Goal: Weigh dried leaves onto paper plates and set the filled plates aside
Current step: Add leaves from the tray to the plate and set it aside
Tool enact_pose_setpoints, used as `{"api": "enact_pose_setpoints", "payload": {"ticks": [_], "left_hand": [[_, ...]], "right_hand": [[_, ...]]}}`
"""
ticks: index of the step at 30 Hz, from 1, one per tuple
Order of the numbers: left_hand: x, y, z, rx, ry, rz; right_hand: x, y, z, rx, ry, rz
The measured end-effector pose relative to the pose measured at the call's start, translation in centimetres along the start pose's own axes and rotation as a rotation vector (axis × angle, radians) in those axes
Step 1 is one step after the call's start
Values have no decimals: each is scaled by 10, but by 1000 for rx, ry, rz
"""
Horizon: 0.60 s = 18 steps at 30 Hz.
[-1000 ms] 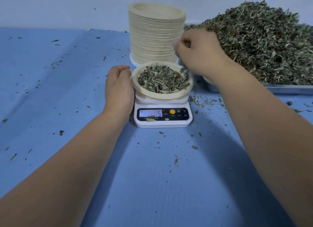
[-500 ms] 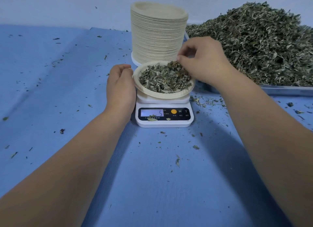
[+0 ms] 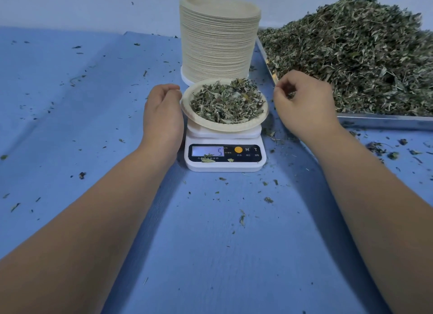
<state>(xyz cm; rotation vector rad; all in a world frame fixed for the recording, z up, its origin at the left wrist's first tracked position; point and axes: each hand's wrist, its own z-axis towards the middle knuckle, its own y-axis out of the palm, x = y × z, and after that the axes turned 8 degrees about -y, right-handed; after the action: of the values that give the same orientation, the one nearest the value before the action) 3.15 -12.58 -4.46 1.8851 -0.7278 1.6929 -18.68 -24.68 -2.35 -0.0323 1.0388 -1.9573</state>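
Note:
A paper plate heaped with dried leaves sits on a small white scale whose display reads 5. My left hand rests beside the plate's left rim, fingers loosely curled and just touching the rim. To the right of the plate, by the tray's corner, my right hand hovers with its fingers curled in. A few leaf bits show inside its pinch.
A tall stack of empty paper plates stands right behind the scale. At the right, a metal tray holds a large heap of dried leaves. Leaf crumbs are scattered over the blue table cover.
My right hand came from the leaf heap to the plate, dropped leaves on its far side, then drew back to the right. The left hand stayed by the rim.

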Motion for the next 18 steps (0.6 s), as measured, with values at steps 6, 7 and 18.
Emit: {"api": "enact_pose_setpoints", "payload": {"ticks": [6, 7, 18], "left_hand": [[0, -1, 0, -7, -3, -2], [0, 0, -1, -11, -1, 2], [0, 0, -1, -32, -5, 25]], "right_hand": [[4, 3, -2, 9, -16, 2], [4, 3, -2, 0, -20, -4], [-29, 1, -7, -293, -163, 209]]}}
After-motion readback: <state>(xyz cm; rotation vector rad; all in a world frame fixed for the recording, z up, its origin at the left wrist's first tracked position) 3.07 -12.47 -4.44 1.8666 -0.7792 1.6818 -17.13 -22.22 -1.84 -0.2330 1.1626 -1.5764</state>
